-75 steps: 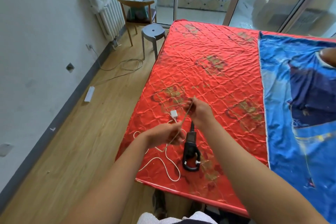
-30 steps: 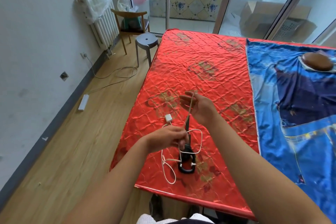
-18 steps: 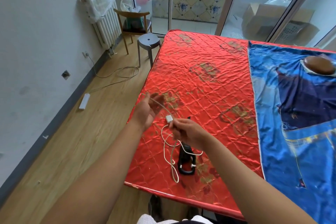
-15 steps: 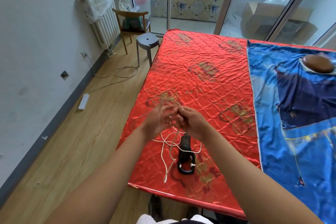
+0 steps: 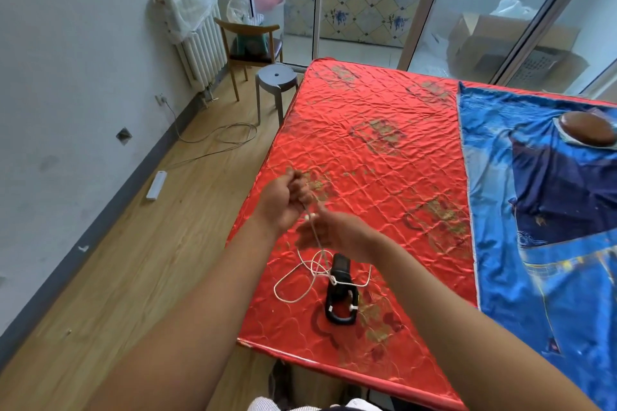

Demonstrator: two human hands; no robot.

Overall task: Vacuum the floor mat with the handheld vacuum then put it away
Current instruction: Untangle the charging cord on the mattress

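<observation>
Grey stool (image 5: 276, 77) beside red mat (image 5: 367, 160), wooden chair (image 5: 248, 43) behind, white cord (image 5: 293, 280) across vacuum (image 5: 339, 292)

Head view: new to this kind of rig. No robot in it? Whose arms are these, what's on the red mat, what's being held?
No robot here. A person wears one wide-angle camera on the head, looking forward and down, so the two bare arms are the wearer's own. The left hand grips a white cable, lifting it off the red quilted mat. The right hand is at the same cable lower down, but it is blurred, so its grip is unclear. The cable's loops trail down to a black handheld vacuum lying on the mat and cross over its body. A blue sheet covers the mat's right side. A grey stool stands on the floor beyond.
</observation>
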